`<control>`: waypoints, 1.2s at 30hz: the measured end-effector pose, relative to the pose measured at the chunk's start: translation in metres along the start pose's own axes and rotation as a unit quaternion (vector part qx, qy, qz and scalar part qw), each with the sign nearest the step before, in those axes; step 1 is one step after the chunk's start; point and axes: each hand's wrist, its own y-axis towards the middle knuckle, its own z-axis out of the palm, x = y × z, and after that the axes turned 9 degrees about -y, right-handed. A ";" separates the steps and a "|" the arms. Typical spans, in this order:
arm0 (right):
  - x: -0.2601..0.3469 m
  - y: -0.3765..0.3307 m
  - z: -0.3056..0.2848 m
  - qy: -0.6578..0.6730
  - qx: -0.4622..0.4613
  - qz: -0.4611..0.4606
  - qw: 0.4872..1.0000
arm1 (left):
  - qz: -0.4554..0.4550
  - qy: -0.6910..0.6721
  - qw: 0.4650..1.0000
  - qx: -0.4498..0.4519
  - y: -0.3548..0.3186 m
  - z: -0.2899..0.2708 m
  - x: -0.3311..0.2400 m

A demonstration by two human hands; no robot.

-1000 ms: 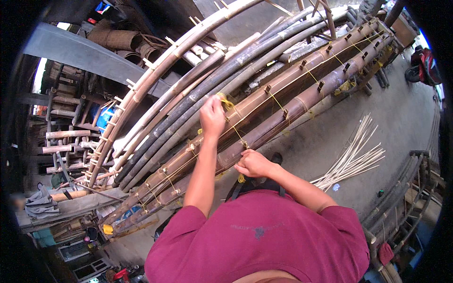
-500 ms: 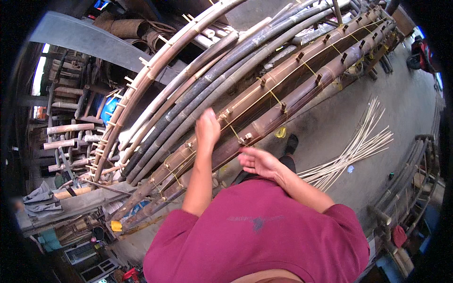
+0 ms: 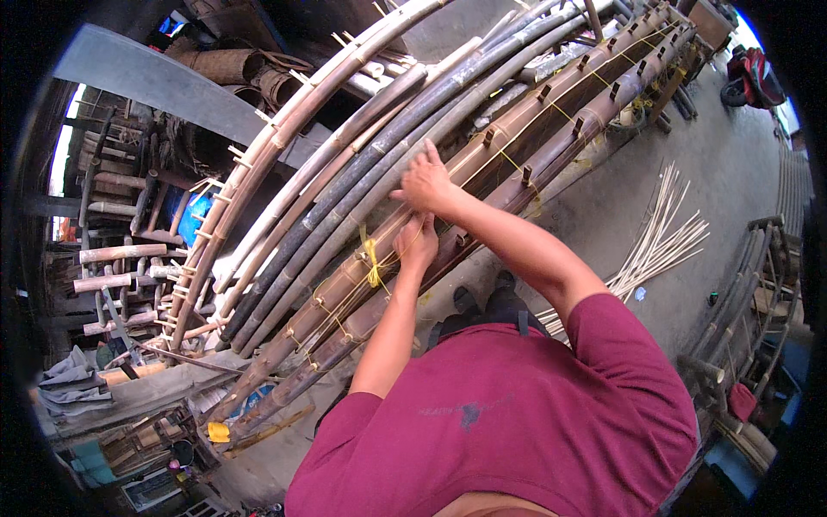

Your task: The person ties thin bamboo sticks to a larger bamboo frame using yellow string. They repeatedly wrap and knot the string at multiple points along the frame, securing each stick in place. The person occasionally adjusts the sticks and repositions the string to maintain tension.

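Two long brown bamboo poles lie side by side, the far pole (image 3: 469, 168) and the near pole (image 3: 551, 168), with dark pegs in them and thin yellow cord (image 3: 508, 158) strung across. My left hand (image 3: 416, 243) is closed at the far pole; what its fingers pinch is too small to make out. Just above it my right hand (image 3: 428, 183) reaches over the same pole, thumb and index finger stretched apart and the other fingers partly hidden. A yellow cord bundle (image 3: 370, 261) hangs over the far pole, left of my left hand.
Beyond the poles lie several dark curved bamboo poles (image 3: 345, 202) and a curved pegged frame (image 3: 258, 164). Thin pale sticks (image 3: 659, 237) are spread on the floor at right. A red motorbike (image 3: 758, 77) stands far right, and a bamboo rack (image 3: 767, 284) at the right edge.
My right hand has swung up and left across the poles, above my left hand. My left hand has come lower and right. The yellow bundle now hangs on the far pole, left of my hands.
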 end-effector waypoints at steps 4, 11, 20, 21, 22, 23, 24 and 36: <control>-0.008 0.009 -0.042 0.632 0.203 -0.048 0.747 | 0.261 0.022 0.901 -0.347 0.024 0.036 0.065; 0.015 -0.195 0.023 0.541 0.075 -0.120 0.829 | 0.111 -0.077 0.962 -0.238 0.000 0.026 0.027; 0.013 -0.199 0.000 0.502 0.024 -0.114 0.857 | 0.162 -0.102 0.918 -0.346 0.094 -0.026 0.001; 0.021 -0.203 -0.001 0.538 -0.033 -0.041 0.841 | 0.140 -0.056 0.941 -0.302 0.115 -0.016 0.023; 0.027 -0.204 0.002 0.568 -0.094 0.035 0.817 | 0.122 -0.008 0.959 -0.255 0.129 -0.013 0.035; 0.021 -0.205 0.008 0.638 -0.007 0.147 0.755 | 0.090 0.005 0.963 -0.254 0.132 -0.014 0.028; 0.023 -0.211 0.010 0.698 0.086 0.255 0.664 | 0.089 0.016 0.974 -0.209 0.132 -0.019 0.031; 0.211 -0.190 0.001 0.922 0.081 0.369 0.092 | 0.108 -0.072 0.989 -0.069 -0.080 -0.064 0.179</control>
